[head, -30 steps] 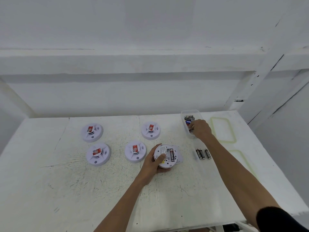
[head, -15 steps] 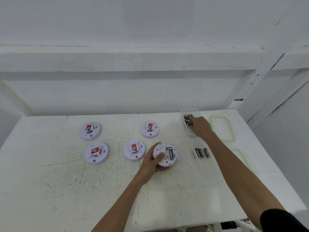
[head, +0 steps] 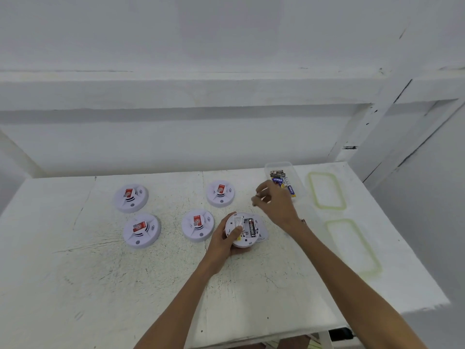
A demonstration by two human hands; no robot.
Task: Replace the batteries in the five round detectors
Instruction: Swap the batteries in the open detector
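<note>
Four detectors [head: 141, 230] sit face-up on the white table [head: 100, 285], red stickers showing: two at left, two nearer the middle, none touching. Fifth detector [head: 245, 238] is flipped on its back, just right of the front-middle one. Left hand [head: 222, 244] grips its near-left edge, fingers wrapped under the rim, thumb pressed on the back. Battery bay is open with one battery [head: 251, 227] seated in it. Right hand [head: 275, 204] hovers between that detector and the clear tub [head: 278, 165] at back right. Its fingers are curled in close together, but motion blur means I can't tell if they pinch anything. Spare batteries [head: 283, 181] lie in the tub. Two green-rimmed lids [head: 326, 190] lie flat right of the tub.
</note>
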